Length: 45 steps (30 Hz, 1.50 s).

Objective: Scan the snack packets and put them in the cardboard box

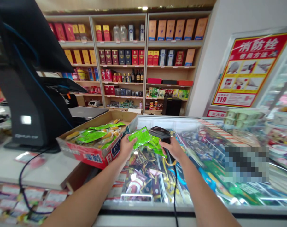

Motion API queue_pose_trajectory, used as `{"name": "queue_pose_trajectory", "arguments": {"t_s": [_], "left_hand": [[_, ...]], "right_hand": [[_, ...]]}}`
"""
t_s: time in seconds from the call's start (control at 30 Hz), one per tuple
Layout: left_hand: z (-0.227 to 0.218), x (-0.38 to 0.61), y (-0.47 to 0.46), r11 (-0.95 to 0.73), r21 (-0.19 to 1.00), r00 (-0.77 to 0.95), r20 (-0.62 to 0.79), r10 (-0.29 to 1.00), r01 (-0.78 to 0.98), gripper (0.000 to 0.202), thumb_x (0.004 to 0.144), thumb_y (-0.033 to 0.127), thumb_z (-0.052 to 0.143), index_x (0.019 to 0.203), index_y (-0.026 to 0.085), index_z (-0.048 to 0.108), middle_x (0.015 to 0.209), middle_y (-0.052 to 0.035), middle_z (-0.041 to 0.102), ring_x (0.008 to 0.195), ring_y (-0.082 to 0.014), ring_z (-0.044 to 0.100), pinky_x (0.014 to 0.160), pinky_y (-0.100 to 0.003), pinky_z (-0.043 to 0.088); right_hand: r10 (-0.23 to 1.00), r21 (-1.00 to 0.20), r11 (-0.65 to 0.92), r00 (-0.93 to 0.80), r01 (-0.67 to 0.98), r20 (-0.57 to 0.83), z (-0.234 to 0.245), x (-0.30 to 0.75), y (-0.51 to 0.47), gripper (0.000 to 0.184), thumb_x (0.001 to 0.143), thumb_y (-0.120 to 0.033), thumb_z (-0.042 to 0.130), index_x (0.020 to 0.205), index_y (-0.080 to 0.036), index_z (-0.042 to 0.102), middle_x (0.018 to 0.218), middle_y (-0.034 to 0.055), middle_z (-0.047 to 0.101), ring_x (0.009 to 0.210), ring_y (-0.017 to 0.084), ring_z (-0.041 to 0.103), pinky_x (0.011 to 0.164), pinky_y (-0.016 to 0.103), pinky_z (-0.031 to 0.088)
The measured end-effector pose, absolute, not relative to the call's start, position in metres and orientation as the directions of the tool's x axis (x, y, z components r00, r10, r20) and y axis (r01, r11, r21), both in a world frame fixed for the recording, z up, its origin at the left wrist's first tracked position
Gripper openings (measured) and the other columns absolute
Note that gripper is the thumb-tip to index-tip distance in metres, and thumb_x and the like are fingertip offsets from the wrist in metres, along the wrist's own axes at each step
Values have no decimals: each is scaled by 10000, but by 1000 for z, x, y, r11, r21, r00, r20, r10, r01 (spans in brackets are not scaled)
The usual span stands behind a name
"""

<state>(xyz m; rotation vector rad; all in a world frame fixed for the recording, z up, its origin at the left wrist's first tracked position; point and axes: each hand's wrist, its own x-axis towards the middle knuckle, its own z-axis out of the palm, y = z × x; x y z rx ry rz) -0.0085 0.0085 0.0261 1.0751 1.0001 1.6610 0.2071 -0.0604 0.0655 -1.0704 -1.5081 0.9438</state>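
My left hand point(128, 146) grips a bright green snack packet point(140, 137) by its lower edge. My right hand point(172, 149) is wrapped around the handle of a black handheld barcode scanner point(160, 132), whose head is close to the packet, with a thin black cable point(174, 189) hanging from it. More green packets point(140, 137) trail below the held one. To the left of my left hand, an open cardboard box point(84, 154) holds several green and yellow snack packets point(93, 135).
The box rests on a white counter point(44, 167) beside a black point-of-sale terminal point(27, 94). Below my hands is a glass-topped freezer point(181, 124) filled with packaged goods. Wooden shelves point(122, 60) of boxes and bottles stand behind it, and a red-and-yellow fire hydrant sign point(249, 71) hangs at right.
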Motion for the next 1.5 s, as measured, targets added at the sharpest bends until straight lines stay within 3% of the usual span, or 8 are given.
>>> {"name": "queue_pose_trajectory", "arguments": {"t_s": [0.5, 0.77, 0.87, 1.03, 1.2, 1.3, 1.37, 1.5], "left_hand": [[16, -8, 15, -307, 930, -240, 258, 936, -200, 356, 484, 284, 766, 765, 143, 598, 632, 6, 640, 563, -124, 582, 537, -221, 437], [28, 4, 15, -147, 845, -209, 42, 977, -514, 260, 524, 112, 699, 758, 155, 591, 605, 5, 633, 568, -136, 621, 577, -244, 485], [42, 16, 19, -110, 853, -175, 22, 984, -510, 219, 534, 59, 673, 703, 159, 576, 629, -21, 644, 644, -164, 656, 662, -282, 519], [62, 28, 22, -218, 976, -203, 209, 957, -24, 289, 513, 97, 746, 745, 165, 587, 931, -130, 690, 1061, -315, 630, 906, -401, 486], [93, -5, 8, -489, 757, -43, 559, 828, 433, 303, 511, 165, 797, 772, 176, 643, 1312, -172, 562, 1274, -354, 498, 1046, -403, 403], [126, -59, 8, -483, 596, 14, 620, 784, 641, 202, 640, 285, 725, 816, 197, 680, 1158, -115, 668, 1121, -298, 609, 995, -374, 443], [144, -105, 17, -333, 535, -33, 561, 827, 776, 211, 705, 354, 664, 838, 192, 679, 979, -103, 722, 973, -282, 659, 920, -375, 476], [149, -186, 39, 1, 415, -186, 406, 895, 910, 336, 499, 407, 800, 655, 165, 627, 771, -184, 703, 899, -393, 656, 810, -458, 488]], "right_hand": [[959, -937, 275, -139, 218, 249, 62, 202, -61, 224, 676, -344, 652, 541, -206, 537, 410, -28, 493, 337, 134, 493, 409, 267, 387], [955, -952, 294, 18, 89, 297, 63, 202, -58, 221, 654, -374, 681, 675, -183, 572, 442, -41, 523, 333, 121, 484, 383, 251, 400], [949, -949, 309, 37, 61, 312, 63, 203, -57, 219, 656, -358, 690, 695, -173, 580, 448, -42, 528, 336, 118, 490, 376, 240, 393], [947, -948, 314, 46, 58, 317, 61, 203, -55, 234, 657, -374, 694, 690, -172, 581, 458, -35, 532, 345, 127, 505, 376, 247, 406], [948, -949, 312, 50, 55, 315, 61, 202, -55, 218, 668, -374, 681, 673, -185, 571, 450, -35, 525, 342, 132, 502, 372, 254, 400], [949, -948, 311, 38, 65, 314, 60, 201, -55, 220, 666, -376, 679, 658, -186, 568, 449, -32, 525, 346, 133, 501, 377, 259, 408], [950, -948, 310, 26, 72, 312, 59, 200, -54, 220, 669, -372, 678, 656, -182, 569, 446, -34, 521, 349, 128, 498, 383, 255, 410], [950, -948, 308, 36, 87, 311, 57, 199, -55, 216, 682, -372, 669, 684, -175, 582, 452, -39, 524, 353, 120, 499, 386, 242, 397]]}}
